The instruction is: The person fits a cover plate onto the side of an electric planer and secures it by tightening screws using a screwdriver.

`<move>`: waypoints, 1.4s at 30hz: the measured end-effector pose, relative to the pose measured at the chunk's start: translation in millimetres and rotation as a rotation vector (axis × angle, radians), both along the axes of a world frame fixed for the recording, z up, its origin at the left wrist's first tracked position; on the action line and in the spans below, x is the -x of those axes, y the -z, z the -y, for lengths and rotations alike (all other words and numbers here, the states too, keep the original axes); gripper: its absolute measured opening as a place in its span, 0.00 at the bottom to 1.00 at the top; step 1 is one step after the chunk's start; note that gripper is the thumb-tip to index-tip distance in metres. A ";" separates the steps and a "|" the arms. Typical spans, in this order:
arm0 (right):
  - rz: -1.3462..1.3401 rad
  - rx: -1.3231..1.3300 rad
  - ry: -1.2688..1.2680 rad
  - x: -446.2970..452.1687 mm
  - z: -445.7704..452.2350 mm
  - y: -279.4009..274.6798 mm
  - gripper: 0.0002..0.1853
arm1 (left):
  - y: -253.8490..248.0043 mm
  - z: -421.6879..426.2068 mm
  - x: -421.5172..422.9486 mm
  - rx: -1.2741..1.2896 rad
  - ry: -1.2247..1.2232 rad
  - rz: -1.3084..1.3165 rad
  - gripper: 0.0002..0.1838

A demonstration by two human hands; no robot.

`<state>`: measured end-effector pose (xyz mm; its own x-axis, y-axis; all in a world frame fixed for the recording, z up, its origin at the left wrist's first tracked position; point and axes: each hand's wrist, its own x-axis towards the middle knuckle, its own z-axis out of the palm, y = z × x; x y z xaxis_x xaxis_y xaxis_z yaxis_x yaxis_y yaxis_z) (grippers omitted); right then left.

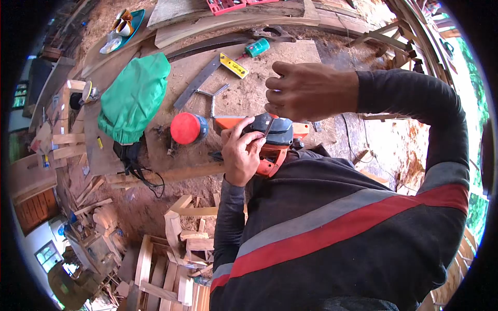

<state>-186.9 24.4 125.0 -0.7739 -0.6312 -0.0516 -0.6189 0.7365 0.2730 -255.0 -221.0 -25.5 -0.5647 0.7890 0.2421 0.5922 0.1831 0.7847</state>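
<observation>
My left hand (241,155) is at an orange and black power tool (275,150) close to my body. Its thumb and fingers pinch a thin, dark metal strip (268,127) over the tool's black top. My right hand (306,92) is raised just above the tool, fingers curled into a fist. Whether anything is inside that fist is hidden. Left of the tool stands a can with a red lid (185,128). Beyond it on the board lie a T-shaped metal wrench (212,99), a try square with a yellow handle (233,66) and a green bottle (258,47).
A green cloth bag (136,98) with black straps lies on the left of the sawdust-covered workbench (290,54). Cups rest on a teal tray (138,20) at the far left, near a red case (226,5). Wooden frames (155,269) and offcuts fill the floor below.
</observation>
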 end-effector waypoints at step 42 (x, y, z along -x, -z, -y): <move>0.484 0.459 0.218 3.2 -36.5 -9.0 0.14 | 3.3 1.6 3.8 0.037 0.045 0.044 0.06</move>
<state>-190.1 60.8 134.0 -0.8426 -0.5049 -0.1875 -0.4179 0.8325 -0.3637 -258.9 -222.5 -28.8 -0.5381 0.8216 0.1883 0.5657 0.1864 0.8033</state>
